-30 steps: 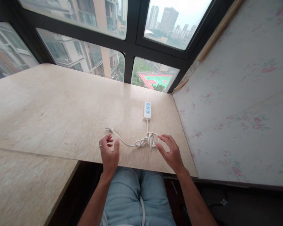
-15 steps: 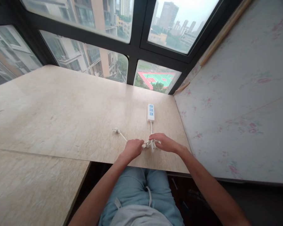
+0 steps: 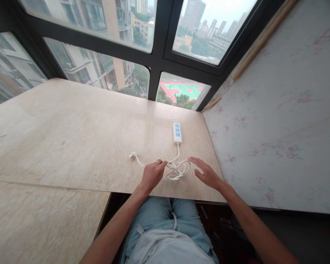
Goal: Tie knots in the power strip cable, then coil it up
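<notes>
A white power strip [image 3: 177, 133] with blue socket faces lies on the stone ledge. Its white cord [image 3: 178, 170] runs toward me into a loose, tangled heap of loops. My left hand [image 3: 154, 173] is closed around the cord at the left side of the loops, with a ring on one finger. Beyond that hand the cord leads to the plug [image 3: 133, 155], which rests on the ledge to the left. To the right of the loops, my right hand [image 3: 206, 174] has its fingers apart, holding nothing, the fingertips close to the outermost loop.
The pale marble-patterned ledge [image 3: 93, 135] stretches left and ends at a front edge by my legs. Dark-framed windows [image 3: 154, 62] rise behind it. A wall with floral paper [image 3: 280, 121] bounds the right side. A lower-left slab [image 3: 44, 220] adjoins the ledge.
My right hand has let go of the cord and moved right, opening. The bunched cord has spread into wider loops. The plug and strip have shifted slightly; my left hand stays on the cord.
</notes>
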### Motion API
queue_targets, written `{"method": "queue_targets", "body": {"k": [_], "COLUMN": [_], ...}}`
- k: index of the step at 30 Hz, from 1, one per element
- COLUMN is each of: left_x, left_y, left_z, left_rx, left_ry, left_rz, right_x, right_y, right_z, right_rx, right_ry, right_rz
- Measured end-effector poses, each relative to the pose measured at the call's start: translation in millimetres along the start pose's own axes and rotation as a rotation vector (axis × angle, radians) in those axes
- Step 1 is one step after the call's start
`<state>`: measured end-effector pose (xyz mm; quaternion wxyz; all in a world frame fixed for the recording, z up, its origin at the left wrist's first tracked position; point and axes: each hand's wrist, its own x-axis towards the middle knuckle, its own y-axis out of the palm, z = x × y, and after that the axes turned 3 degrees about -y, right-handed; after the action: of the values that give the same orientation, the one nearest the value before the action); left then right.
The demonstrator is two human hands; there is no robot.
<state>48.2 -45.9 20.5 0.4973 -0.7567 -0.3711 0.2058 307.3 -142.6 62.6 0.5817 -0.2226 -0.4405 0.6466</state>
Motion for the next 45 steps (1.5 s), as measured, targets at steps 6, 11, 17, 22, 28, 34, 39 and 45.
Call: {"method": "queue_targets", "body": {"k": [6,11,17,22,28,34,39,45], "left_x": [11,30,38,48,46,20,19,25], "left_y": [-9.5,-7.2,-2.9,-2.7,12.5,25.4,33.2,39.2], "left_z": [24,36,45,47,28,1,-7,-15], "left_rx": [-0.106,-0.162,-0.172,-0.108,-0.110,-0.370,-0.582,-0.758], "left_ry": [0.216,0.448,0.520,0.487,0.236,-0.171,-0.466,-0.537], "left_rz": [-0.227,-0.425,-0.611,-0.656,-0.640,-0.641,-0.522,-0.575], "right_x": [17,60,86,77,67,64,72,102], "right_y": [20,39,59,66,72,73,57,54], "right_z": [-12,-17,-31,-34,-43,-46,-36,-24], "right_rx": [0.025,0.149,0.269,0.177,0.113,0.151,0.246,0.099], "right_ry": [0.040,-0.016,-0.112,-0.170,-0.154,-0.138,-0.188,-0.250], "right_rz": [-0.171,-0.126,-0.003,-0.207,-0.399,-0.313,-0.137,-0.064]}}
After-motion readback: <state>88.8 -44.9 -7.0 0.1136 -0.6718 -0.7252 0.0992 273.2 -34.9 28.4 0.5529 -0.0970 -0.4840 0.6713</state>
